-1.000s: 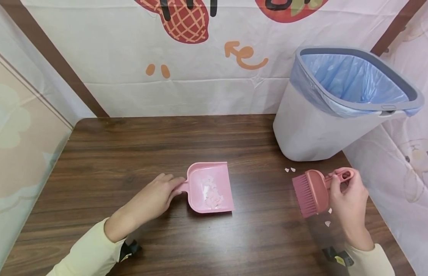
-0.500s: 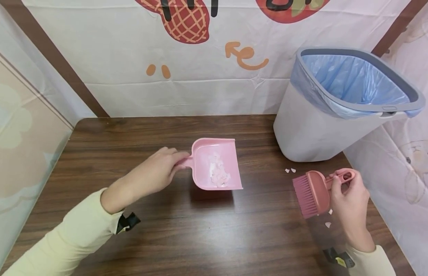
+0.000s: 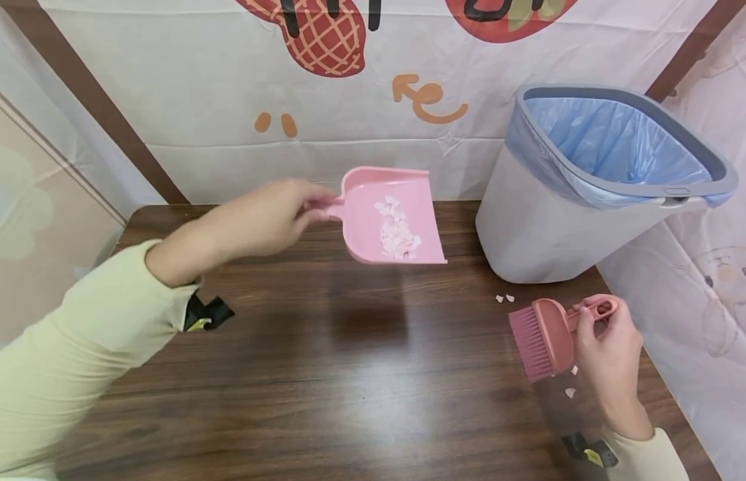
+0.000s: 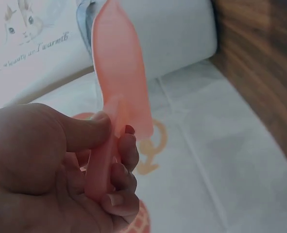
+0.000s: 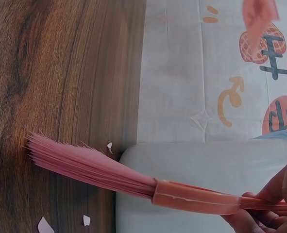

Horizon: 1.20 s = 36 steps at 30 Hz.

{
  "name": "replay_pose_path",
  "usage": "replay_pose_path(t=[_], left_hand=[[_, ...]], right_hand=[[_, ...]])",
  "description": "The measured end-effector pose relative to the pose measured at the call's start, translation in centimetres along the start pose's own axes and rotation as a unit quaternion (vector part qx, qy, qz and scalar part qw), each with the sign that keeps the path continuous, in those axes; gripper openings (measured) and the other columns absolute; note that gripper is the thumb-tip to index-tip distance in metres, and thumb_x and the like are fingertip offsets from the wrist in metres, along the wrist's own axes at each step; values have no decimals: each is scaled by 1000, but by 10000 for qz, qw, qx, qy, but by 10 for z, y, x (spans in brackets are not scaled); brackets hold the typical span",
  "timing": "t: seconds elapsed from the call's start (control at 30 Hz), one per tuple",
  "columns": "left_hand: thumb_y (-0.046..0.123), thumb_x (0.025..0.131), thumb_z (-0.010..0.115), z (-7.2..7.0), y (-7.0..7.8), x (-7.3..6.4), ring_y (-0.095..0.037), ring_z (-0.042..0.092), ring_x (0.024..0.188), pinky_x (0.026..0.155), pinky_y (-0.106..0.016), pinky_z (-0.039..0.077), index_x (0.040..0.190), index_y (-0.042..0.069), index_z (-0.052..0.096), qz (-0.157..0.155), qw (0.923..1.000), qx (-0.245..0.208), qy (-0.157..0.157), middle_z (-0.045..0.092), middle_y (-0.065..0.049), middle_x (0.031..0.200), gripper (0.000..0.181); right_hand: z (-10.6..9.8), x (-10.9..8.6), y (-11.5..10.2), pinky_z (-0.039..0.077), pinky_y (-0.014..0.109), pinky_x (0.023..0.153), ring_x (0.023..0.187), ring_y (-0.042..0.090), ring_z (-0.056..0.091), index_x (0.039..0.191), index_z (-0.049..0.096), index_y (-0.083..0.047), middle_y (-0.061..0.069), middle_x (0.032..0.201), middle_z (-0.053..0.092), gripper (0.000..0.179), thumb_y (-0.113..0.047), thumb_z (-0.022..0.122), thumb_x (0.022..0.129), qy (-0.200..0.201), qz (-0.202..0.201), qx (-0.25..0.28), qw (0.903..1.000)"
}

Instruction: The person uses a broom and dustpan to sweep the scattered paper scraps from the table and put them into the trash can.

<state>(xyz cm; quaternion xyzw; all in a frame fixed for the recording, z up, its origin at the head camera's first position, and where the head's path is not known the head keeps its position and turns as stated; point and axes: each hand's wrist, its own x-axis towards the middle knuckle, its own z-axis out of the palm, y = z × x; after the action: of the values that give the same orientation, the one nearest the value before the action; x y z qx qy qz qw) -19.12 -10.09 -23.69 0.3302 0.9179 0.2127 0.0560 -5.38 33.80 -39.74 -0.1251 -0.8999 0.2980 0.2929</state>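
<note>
My left hand (image 3: pixel 261 217) grips the handle of a pink dustpan (image 3: pixel 363 230), its fingers curled round it in the left wrist view. The pan hangs above the table, its shadow on the wood below, with its open edge facing right. A heap of small white paper scraps (image 3: pixel 400 237) lies on it. At the right, my right hand (image 3: pixel 610 351) holds a small pink brush (image 3: pixel 553 337) by its handle. Its bristles (image 5: pixel 85 165) point left, close over the wood. Loose white scraps (image 3: pixel 570 393) lie beside the brush, and two more (image 3: pixel 509 298) just beyond it.
A grey-white bin (image 3: pixel 547 227) with a blue liner (image 3: pixel 619 140) stands open at the table's back right, between the dustpan and the right-hand curtain. A printed cloth (image 3: pixel 373 160) hangs behind the back edge of the wooden table (image 3: pixel 276 387).
My left hand has lifted the dustpan off the table and carried it away from me and slightly right, scraps still in it. My right hand and the brush have stayed in place.
</note>
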Motion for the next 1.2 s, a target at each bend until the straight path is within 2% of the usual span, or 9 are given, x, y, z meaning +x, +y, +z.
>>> replay_pose_path(t=[0.13, 0.27, 0.43, 0.5, 0.6, 0.8, 0.9, 1.1, 1.2], left_hand=[[13, 106, 54, -24, 8, 15, -30, 63, 108, 98, -50, 48, 138, 0, 60, -125, 9999, 1, -93, 67, -19, 128, 36], [19, 107, 51, -48, 13, 31, -31, 60, 106, 98, -51, 46, 144, 0, 55, -252, 9992, 256, -188, 64, -21, 133, 41], [24, 108, 49, -69, 17, 52, -27, 54, 87, 77, -41, 44, 139, 1, 59, -233, 9978, 603, -146, 66, -18, 113, 40], [26, 107, 50, -74, 20, 59, -24, 48, 80, 69, -36, 39, 136, 3, 62, -172, 9976, 659, -94, 63, -14, 104, 38], [28, 107, 50, -81, 27, 69, -22, 46, 78, 65, -34, 39, 137, 5, 62, -163, 9972, 726, -107, 60, -12, 102, 39], [31, 108, 47, -92, 38, 91, -22, 42, 84, 70, -35, 37, 142, 12, 58, -298, 9966, 740, -229, 55, -9, 109, 41], [31, 108, 47, -97, 43, 105, -20, 42, 85, 71, -33, 38, 144, 13, 57, -428, 9961, 739, -206, 53, -7, 111, 42], [38, 108, 44, -105, 56, 135, -14, 42, 81, 65, -28, 37, 145, 23, 57, -689, 9926, 982, -187, 51, 2, 104, 42], [39, 108, 44, -101, 63, 147, -12, 43, 81, 66, -25, 39, 147, 21, 55, -573, 9917, 1134, -192, 51, 2, 104, 44]], right_hand=[[1, 1, -1, 34, 9, 56, 60, -4, 45, 111, 59, 5, 20, 98, 70, 16, -4, 59, 98, -2, -7, 3, 10000], [2, 1, 0, 34, 8, 56, 60, -7, 43, 111, 60, 4, 20, 98, 70, 16, -5, 60, 98, 2, 9, -13, 10000], [2, 0, 0, 34, 7, 60, 63, -8, 44, 111, 60, 4, 19, 98, 70, 17, -5, 60, 98, -6, 52, 5, 10000], [2, 0, 0, 34, 6, 62, 65, -9, 45, 112, 59, 4, 19, 98, 70, 17, -5, 59, 98, -22, 86, 2, 10000], [2, 0, 0, 35, 5, 63, 67, -9, 47, 111, 59, 4, 17, 98, 70, 17, -5, 59, 98, -18, 103, -21, 9999], [1, 2, 0, 32, 11, 54, 56, -3, 41, 110, 59, 4, 18, 97, 70, 16, -5, 58, 98, 9, 0, -91, 10000], [1, 3, 1, 32, 12, 53, 55, -5, 39, 111, 60, 4, 19, 97, 70, 16, -5, 59, 97, 15, -28, -100, 9999], [2, 2, 5, 31, 11, 55, 56, -9, 37, 111, 60, 4, 20, 96, 70, 16, -5, 60, 97, 33, -36, -105, 9999], [2, 2, 5, 30, 13, 52, 53, -8, 36, 111, 60, 4, 20, 96, 70, 15, -4, 60, 97, 14, -55, -143, 9999]])
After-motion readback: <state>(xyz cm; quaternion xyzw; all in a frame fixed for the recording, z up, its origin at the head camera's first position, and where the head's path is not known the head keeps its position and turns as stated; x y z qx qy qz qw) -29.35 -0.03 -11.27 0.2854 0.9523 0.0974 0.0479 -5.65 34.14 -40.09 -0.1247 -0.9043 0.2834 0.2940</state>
